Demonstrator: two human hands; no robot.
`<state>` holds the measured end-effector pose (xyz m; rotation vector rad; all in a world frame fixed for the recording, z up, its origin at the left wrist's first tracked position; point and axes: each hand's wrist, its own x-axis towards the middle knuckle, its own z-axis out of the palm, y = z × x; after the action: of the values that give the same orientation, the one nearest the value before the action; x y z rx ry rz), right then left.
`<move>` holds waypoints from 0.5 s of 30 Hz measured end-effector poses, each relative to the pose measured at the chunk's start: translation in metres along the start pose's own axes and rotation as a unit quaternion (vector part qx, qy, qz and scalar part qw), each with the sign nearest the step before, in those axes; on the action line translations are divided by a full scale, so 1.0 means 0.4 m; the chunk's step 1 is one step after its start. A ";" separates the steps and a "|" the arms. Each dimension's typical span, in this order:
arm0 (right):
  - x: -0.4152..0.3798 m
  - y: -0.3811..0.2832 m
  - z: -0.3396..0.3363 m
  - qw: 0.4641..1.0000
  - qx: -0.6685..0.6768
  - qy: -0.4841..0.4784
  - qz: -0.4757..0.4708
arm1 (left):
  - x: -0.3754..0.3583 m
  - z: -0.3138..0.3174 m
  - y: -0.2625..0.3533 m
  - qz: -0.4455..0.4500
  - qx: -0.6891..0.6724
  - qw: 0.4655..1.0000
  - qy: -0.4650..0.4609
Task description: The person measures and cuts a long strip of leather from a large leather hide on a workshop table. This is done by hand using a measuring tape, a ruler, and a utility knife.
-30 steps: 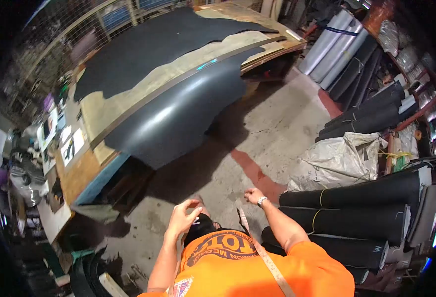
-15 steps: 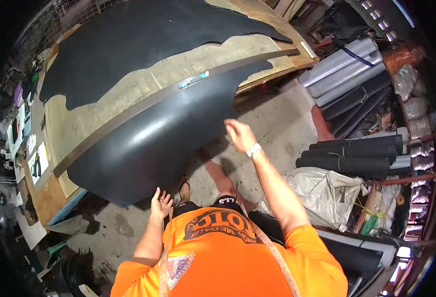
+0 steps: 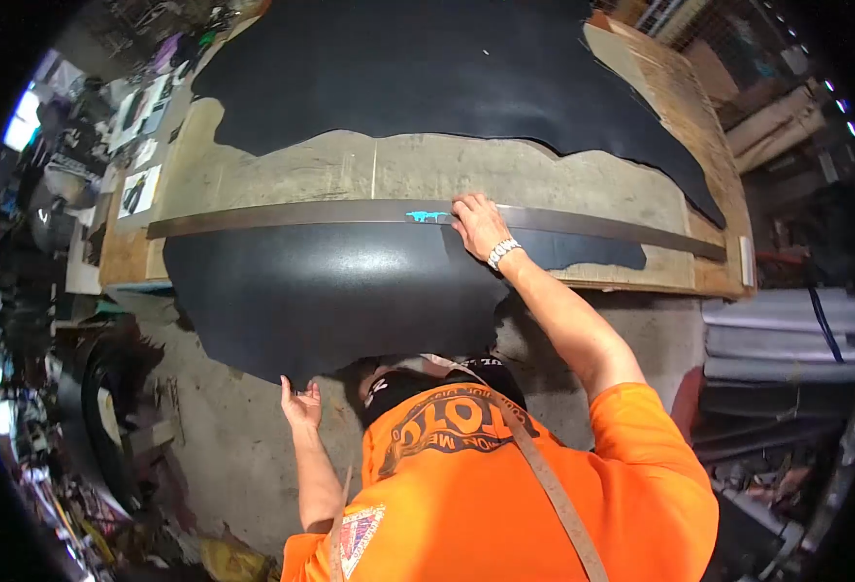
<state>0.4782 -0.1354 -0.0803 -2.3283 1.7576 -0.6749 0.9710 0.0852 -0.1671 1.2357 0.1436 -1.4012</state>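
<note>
Right hand [image 3: 476, 225] on metal straightedge [image 3: 301, 214]

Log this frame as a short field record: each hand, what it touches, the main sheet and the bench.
right hand: flat on the long metal straightedge, near its turquoise mark
left hand: open, palm up, at the hanging lower edge of the dark leather sheet
dark leather sheet: pinned under the straightedge, draped over the bench's front edge
workbench: worn board top; a second dark hide lies across its far part
wrist: watch on the right arm
</note>
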 end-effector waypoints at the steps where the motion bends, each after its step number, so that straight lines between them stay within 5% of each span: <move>1: 0.010 0.005 -0.014 1.000 0.012 -0.025 0.004 | -0.007 0.001 -0.011 -0.001 -0.042 0.999 0.021; 4: 0.046 0.035 -0.053 0.997 -0.005 -0.067 -0.036 | 0.009 -0.031 -0.049 0.016 -0.101 0.991 -0.089; 9: 0.156 0.274 -0.095 0.997 -0.060 -0.031 0.039 | -0.079 0.133 -0.089 0.094 -0.133 0.984 -0.070; 12: 0.103 0.337 -0.177 0.992 -0.062 0.108 0.001 | -0.052 0.181 -0.115 0.093 -0.123 0.986 -0.061; 15: -0.045 0.329 -0.188 0.995 -0.047 0.058 -0.061 | -0.030 0.235 -0.142 0.151 -0.119 0.981 -0.024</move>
<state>0.3266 -0.1473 -0.0678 -2.5254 1.7395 -0.7775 0.8702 0.0434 -0.1499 0.9779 0.0835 -1.1142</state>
